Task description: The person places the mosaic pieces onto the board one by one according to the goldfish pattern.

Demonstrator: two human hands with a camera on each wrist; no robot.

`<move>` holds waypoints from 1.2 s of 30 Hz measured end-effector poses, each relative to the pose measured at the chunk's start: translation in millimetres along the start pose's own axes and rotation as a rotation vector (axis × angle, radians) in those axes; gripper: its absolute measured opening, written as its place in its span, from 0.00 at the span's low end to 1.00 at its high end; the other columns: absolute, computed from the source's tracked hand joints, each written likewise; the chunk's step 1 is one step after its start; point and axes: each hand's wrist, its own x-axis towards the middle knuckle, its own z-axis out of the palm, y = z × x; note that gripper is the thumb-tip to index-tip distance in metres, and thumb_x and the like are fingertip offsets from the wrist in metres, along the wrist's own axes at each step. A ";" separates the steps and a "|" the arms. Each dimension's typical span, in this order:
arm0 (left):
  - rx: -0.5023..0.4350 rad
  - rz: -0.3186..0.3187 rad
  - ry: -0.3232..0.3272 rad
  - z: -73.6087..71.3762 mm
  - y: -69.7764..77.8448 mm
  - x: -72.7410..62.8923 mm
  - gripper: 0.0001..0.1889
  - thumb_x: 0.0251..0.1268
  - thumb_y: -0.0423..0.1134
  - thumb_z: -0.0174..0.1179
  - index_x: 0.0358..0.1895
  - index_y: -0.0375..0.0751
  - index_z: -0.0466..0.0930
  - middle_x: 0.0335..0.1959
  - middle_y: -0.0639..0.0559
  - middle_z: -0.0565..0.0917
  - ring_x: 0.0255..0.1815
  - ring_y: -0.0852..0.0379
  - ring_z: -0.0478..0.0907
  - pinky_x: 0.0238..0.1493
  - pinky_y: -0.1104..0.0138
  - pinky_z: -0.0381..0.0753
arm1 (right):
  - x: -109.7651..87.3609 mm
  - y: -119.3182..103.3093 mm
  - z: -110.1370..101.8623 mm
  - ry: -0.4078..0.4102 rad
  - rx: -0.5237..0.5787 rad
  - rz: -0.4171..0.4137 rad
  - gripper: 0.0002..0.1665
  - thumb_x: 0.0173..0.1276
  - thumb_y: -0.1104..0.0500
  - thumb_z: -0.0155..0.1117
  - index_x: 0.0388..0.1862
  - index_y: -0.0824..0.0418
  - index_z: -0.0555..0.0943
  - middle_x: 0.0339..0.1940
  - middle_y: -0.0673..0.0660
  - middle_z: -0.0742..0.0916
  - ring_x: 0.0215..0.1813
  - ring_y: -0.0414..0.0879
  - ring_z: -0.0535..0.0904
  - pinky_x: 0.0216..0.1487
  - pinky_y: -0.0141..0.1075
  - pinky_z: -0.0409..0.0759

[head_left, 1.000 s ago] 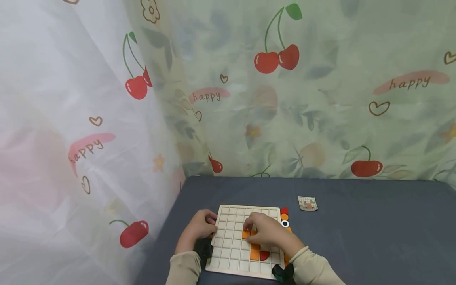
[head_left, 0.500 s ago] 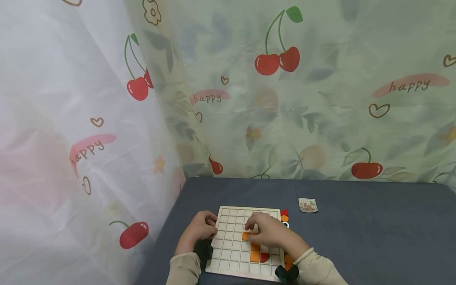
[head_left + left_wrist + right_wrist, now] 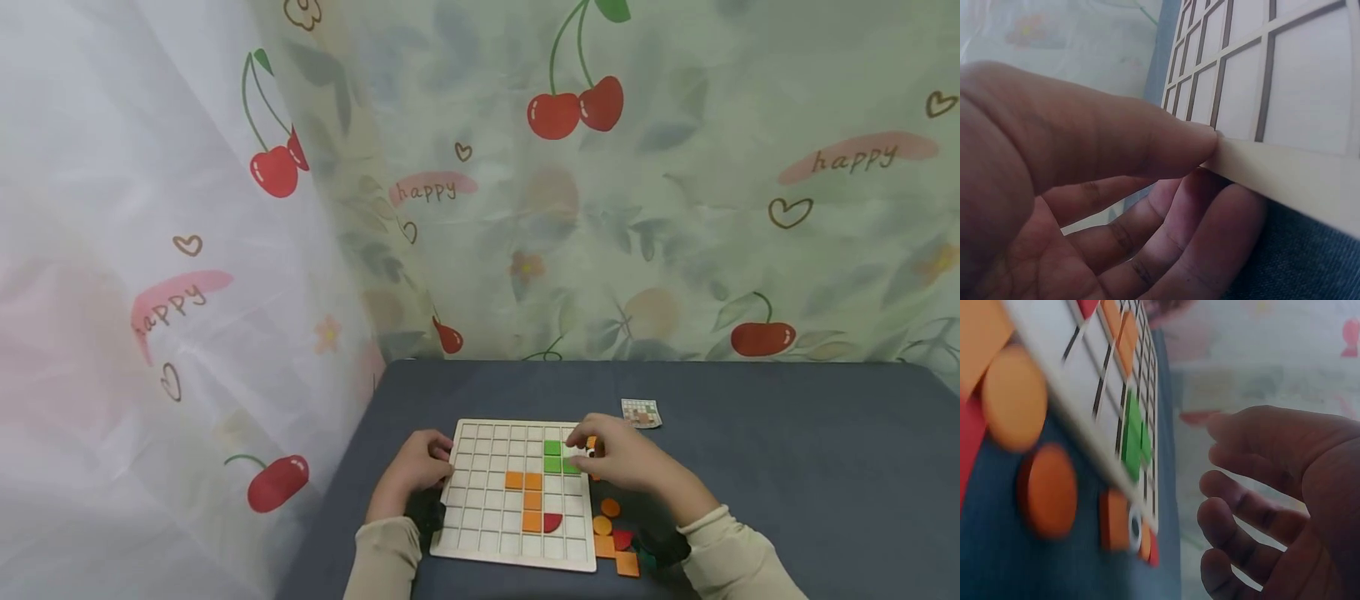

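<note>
A pale wooden grid board (image 3: 480, 537) lies on the dark table in the head view. My left hand (image 3: 416, 462) pinches its left edge, thumb on the rim (image 3: 1238, 162) and fingers under it. On the grid are several orange squares (image 3: 532, 500), a red rounded piece (image 3: 552, 522) and green squares (image 3: 552, 456). Over the board's right edge is my right hand (image 3: 622, 454), fingers loosely bent. The right wrist view shows nothing between those fingers. Below that hand, a white ring piece (image 3: 1135, 528) and an orange block (image 3: 1113, 519) lie beside the board.
Loose pieces lie right of the board: an orange disc (image 3: 611, 507), a yellow-orange disc (image 3: 602, 525), a red piece (image 3: 622, 540) and orange squares (image 3: 627, 564). A small printed card (image 3: 641, 413) lies farther back. Cherry-patterned curtains (image 3: 637, 208) hang behind and at the left.
My right hand has moved right and away from the board's middle, uncovering the orange squares and green squares. The left hand keeps its hold on the edge. The head view has shifted slightly.
</note>
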 end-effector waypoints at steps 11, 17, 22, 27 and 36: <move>-0.001 -0.004 0.008 0.3 -1.3 -1.3 0.19 0.61 0.23 0.67 0.56 0.27 0.82 0.38 0.41 0.81 0.33 0.51 0.81 0.31 0.59 0.88 | -16.0 37.1 -8.4 0.036 -0.057 0.036 0.13 0.66 0.59 0.78 0.48 0.58 0.89 0.41 0.51 0.86 0.28 0.36 0.75 0.51 0.40 0.83; 0.000 -0.011 0.005 1.5 -4.6 -1.1 0.19 0.61 0.23 0.67 0.56 0.28 0.82 0.37 0.41 0.81 0.33 0.51 0.81 0.31 0.59 0.88 | -18.2 44.2 -2.7 0.002 -0.016 0.057 0.14 0.65 0.58 0.80 0.48 0.57 0.89 0.43 0.51 0.86 0.29 0.36 0.76 0.32 0.31 0.79; -0.007 -0.022 0.000 2.2 -3.5 -2.3 0.19 0.62 0.24 0.67 0.56 0.29 0.82 0.37 0.41 0.81 0.33 0.51 0.82 0.32 0.58 0.88 | -18.8 47.2 1.8 -0.015 -0.027 0.087 0.12 0.65 0.58 0.80 0.46 0.53 0.89 0.43 0.50 0.85 0.30 0.36 0.76 0.33 0.31 0.79; -0.007 -0.019 0.004 1.4 -0.5 -2.7 0.19 0.62 0.24 0.67 0.57 0.28 0.82 0.38 0.41 0.81 0.33 0.50 0.81 0.32 0.58 0.88 | -18.5 48.1 2.7 -0.016 -0.033 0.091 0.11 0.64 0.60 0.79 0.45 0.53 0.89 0.43 0.49 0.85 0.30 0.37 0.76 0.33 0.31 0.78; 0.001 -0.011 0.003 0.6 4.9 -4.3 0.19 0.61 0.23 0.66 0.57 0.27 0.81 0.38 0.41 0.81 0.32 0.51 0.81 0.32 0.59 0.88 | -19.5 47.8 3.5 -0.021 -0.022 0.099 0.12 0.63 0.61 0.80 0.45 0.53 0.88 0.42 0.48 0.85 0.31 0.37 0.76 0.34 0.31 0.79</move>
